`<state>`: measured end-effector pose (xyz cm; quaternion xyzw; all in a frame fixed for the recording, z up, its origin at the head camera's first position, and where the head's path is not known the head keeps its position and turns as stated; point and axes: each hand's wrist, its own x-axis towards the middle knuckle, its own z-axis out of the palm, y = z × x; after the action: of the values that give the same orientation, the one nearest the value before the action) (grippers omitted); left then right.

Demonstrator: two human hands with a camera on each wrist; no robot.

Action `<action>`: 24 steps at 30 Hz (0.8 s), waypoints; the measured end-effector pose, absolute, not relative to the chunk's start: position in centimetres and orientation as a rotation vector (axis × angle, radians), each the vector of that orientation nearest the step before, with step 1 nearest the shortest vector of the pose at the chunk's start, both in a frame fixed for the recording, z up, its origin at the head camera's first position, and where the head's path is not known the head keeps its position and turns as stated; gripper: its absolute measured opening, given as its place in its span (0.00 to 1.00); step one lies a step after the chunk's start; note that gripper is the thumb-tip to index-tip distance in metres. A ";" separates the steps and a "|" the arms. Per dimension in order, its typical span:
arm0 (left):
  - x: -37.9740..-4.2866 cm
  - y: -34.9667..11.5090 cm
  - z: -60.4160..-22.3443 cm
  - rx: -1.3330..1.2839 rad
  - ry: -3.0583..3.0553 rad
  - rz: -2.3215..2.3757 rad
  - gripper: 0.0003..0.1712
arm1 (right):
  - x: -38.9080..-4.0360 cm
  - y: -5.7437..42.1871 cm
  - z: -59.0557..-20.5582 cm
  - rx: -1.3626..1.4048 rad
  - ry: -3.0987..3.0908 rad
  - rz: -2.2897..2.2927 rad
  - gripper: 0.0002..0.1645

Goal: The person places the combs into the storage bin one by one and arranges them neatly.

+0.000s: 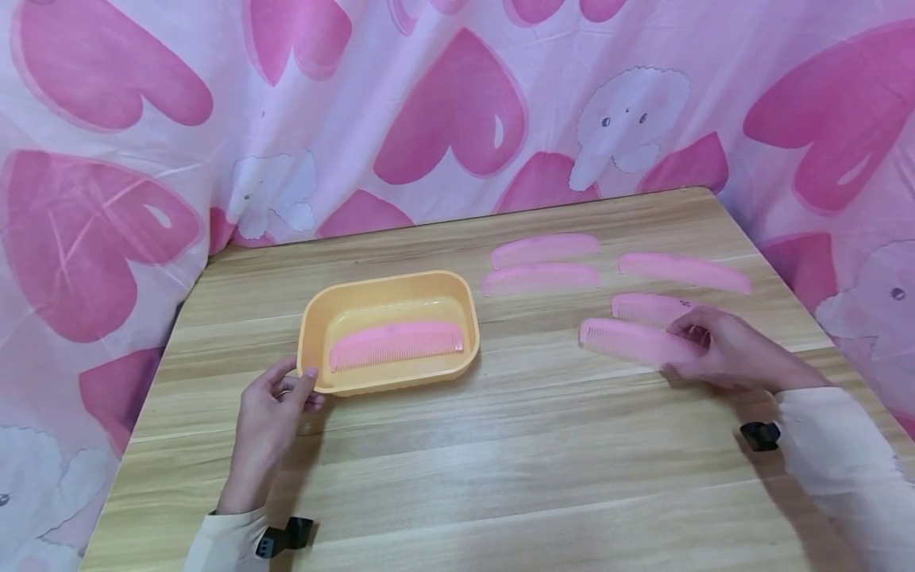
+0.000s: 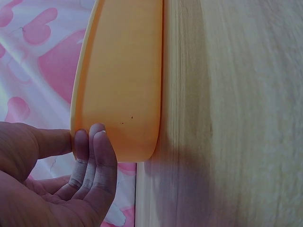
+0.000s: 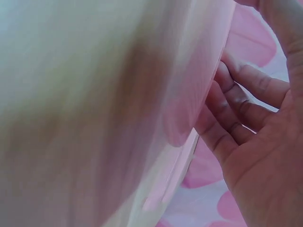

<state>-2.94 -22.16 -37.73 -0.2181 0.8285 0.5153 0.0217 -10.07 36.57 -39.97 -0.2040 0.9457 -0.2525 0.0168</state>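
A shallow yellow-orange plastic box (image 1: 400, 382) sits on the table with one pink comb (image 1: 397, 338) lying inside it. My left hand (image 1: 268, 421) pinches the box's near left corner, thumb at the rim and fingertips against the outer wall (image 2: 120, 85), as the left wrist view shows. Over on the right, my right hand (image 1: 739, 349) holds another pink comb (image 1: 625, 340) by its right end, teeth towards me. In the right wrist view this comb (image 3: 191, 104) is blurred. Just behind it lies a further pink comb (image 1: 646, 307), partly covered by my fingers.
Two pink combs, a rear one (image 1: 546, 249) and a front one (image 1: 541, 278), lie close together beyond the box to the right. Another comb (image 1: 684, 272) lies farther right. A pink heart-patterned curtain (image 1: 450, 111) hangs behind the wooden table (image 1: 457, 477).
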 end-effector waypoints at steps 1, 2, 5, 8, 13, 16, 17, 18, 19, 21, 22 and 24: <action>-2.9 -22.2 -37.7 -0.680 2.569 1.597 0.28 | -10.3 36.2 -39.9 -0.641 2.945 -0.786 0.26; -2.9 -22.2 -37.7 -0.683 2.570 1.596 0.28 | -10.5 35.8 -39.8 -0.644 2.953 -0.784 0.25; -2.9 -22.2 -37.7 -0.693 2.567 1.598 0.28 | -11.2 34.4 -39.5 -0.654 2.956 -0.797 0.24; -2.9 -22.2 -37.7 -0.694 2.568 1.593 0.28 | -12.0 33.0 -39.2 -0.694 2.945 -0.817 0.23; -2.9 -22.1 -37.8 -0.687 2.566 1.602 0.28 | -13.6 30.8 -38.2 -0.784 2.894 -0.826 0.21; -2.9 -22.1 -37.8 -0.692 2.568 1.600 0.28 | -14.6 29.5 -37.6 -0.838 2.869 -0.827 0.22; -2.9 -22.1 -37.8 -0.692 2.569 1.598 0.28 | -14.8 29.1 -37.3 -0.854 2.866 -0.822 0.22; -2.9 -22.1 -37.8 -0.691 2.569 1.599 0.28 | -15.1 28.6 -37.1 -0.864 2.862 -0.818 0.23; -2.9 -22.1 -37.8 -0.691 2.570 1.598 0.28 | -15.4 28.2 -36.8 -0.870 2.857 -0.814 0.24; -2.9 -22.1 -37.8 -0.694 2.572 1.596 0.28 | -15.8 27.3 -36.2 -0.864 2.845 -0.816 0.25; -3.0 -22.1 -37.8 -0.694 2.573 1.594 0.28 | -16.0 26.8 -35.8 -0.863 2.838 -0.815 0.26; -3.0 -22.1 -37.7 -0.695 2.572 1.596 0.28 | -16.5 25.7 -35.1 -0.842 2.825 -0.826 0.26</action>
<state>-2.95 -22.08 -37.74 -0.2238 0.8281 0.5137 0.0179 -16.48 25.75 -35.14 -0.2749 0.9220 -0.2697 0.0402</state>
